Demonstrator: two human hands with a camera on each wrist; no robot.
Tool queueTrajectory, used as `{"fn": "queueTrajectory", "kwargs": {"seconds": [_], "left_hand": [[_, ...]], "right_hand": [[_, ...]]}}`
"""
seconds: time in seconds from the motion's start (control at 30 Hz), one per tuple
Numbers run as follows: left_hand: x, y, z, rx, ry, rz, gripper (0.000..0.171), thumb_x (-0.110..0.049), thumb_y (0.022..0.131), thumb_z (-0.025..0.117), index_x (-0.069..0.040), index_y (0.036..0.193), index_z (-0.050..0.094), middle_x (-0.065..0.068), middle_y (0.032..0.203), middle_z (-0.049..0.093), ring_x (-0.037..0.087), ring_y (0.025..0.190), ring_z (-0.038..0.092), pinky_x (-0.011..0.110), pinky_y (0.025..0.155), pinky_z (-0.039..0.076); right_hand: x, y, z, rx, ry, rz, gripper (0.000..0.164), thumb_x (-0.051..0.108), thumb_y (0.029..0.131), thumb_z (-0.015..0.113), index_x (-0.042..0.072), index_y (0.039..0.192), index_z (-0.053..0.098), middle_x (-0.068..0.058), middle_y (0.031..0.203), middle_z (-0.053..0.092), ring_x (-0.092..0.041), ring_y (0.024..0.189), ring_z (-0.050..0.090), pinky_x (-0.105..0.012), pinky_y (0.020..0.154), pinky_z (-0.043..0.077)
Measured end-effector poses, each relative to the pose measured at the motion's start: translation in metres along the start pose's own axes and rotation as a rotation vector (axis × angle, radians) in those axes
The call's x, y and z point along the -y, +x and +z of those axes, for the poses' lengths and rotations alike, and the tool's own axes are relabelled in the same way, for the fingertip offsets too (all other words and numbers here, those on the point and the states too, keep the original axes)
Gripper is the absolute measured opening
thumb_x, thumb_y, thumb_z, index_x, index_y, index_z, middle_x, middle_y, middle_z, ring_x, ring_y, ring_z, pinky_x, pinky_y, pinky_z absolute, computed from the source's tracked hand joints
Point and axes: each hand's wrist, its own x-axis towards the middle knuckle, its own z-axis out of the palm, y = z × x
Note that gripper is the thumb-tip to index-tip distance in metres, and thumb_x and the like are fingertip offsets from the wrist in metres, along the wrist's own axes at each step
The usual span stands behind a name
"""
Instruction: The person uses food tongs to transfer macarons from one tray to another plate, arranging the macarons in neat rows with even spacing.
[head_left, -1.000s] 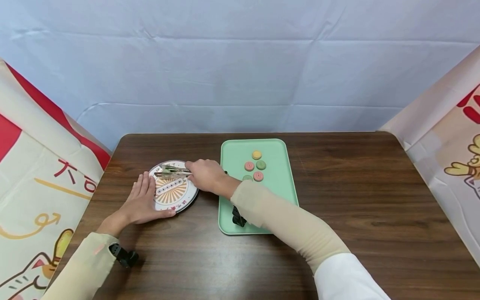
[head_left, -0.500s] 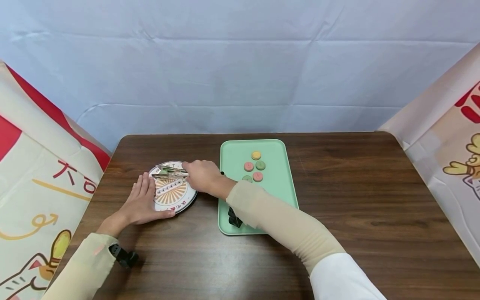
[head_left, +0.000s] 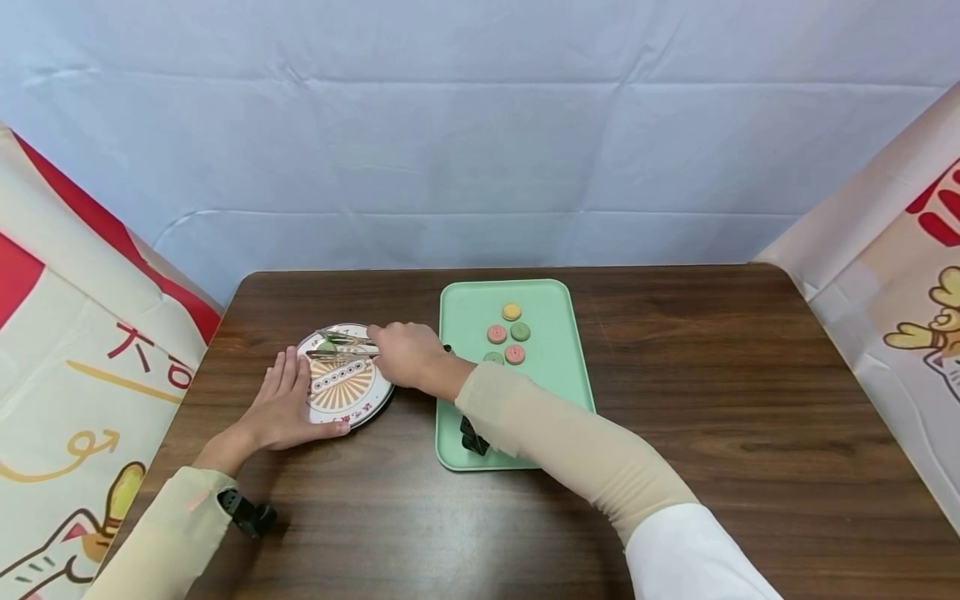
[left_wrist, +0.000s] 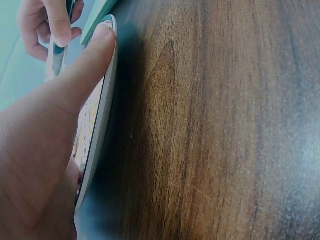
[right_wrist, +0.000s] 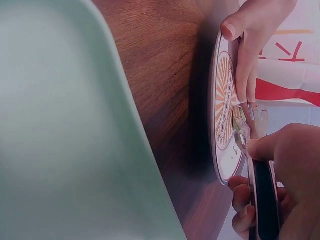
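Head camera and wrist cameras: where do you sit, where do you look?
Head: on the person's head, facing forward and down at the table, plate and tray; left grip, right grip and sleeves show.
Left wrist: on that wrist, looking past the big left grip across the plate's edge and table; right grip is at upper left.
Right wrist: on that wrist, looking at the tongs in the right grip, plate and tray; left grip is at top.
Both wrist views share the plate and both grips.

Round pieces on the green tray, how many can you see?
5: yellow piece farthest back, pink piece and green piece side by side next, then second pink piece with second green piece left of it. The right sleeve may hide more.
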Motion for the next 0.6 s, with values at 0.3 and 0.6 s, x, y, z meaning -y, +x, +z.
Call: {"fn": "queueTrajectory", "kwargs": {"seconds": [0.3, 0.6], "left_hand": [[-0.0011, -0.0005, -0.0014, 0.005, -0.003, -0.002, 0.148, -0.084, 0.073, 0.066, 0.017, 0.154, -0.005, 0.035, 0.161, -0.018, 0.051, 0.149, -0.017, 0.066, 0.118, -0.003], [-0.0028, -0.0023, -0.0022, 0.009, -0.011, -0.004, 0.148, -0.084, 0.073, 0.066, 0.017, 0.154, -0.004, 0.036, 0.161, -0.018, 0.051, 0.149, -0.017, 0.067, 0.118, -0.003]], "right_hand": [[-0.0059, -0.0049, -0.0010, 0.011, 0.025, -0.012, 0.042, 0.032, 0.106, 0.055, 0.015, 0.145, 0.053, -0.002, 0.105, 0.071, -0.012, 0.068, 0.063, -0.028, 0.052, 0.049], [-0.0046, -0.0060, 0.0004, 0.002, 0.014, -0.014, 0.042, 0.033, 0.106, 0.054, 0.014, 0.144, 0.052, -0.002, 0.106, 0.071, -0.013, 0.071, 0.065, -0.028, 0.054, 0.050]]}}
